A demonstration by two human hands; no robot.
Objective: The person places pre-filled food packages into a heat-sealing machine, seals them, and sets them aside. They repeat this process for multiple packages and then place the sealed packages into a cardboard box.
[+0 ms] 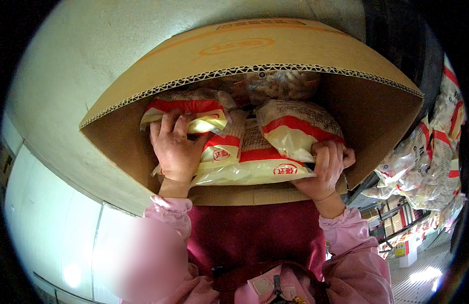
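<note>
A brown cardboard box (pixel 255 50) is held up in front of me, its open side facing the camera. Inside lie several clear plastic bags with red and yellow bands. My left hand (pixel 174 147) reaches into the box and grips the left bag (pixel 204 109) by its lower edge. My right hand (pixel 325 169) is closed on the right bag (pixel 295 129) at its bottom corner. Under both lies a third bag (pixel 255 164), and another bag shows deeper in the box. Pink sleeves cover both wrists.
A pale wall (pixel 67 61) rises behind the box on the left. On the right, shelves (pixel 427 157) are stacked with several similar bags, with more shelving and a lit aisle floor (pixel 422 276) below. A dark red apron (pixel 255 233) covers my front.
</note>
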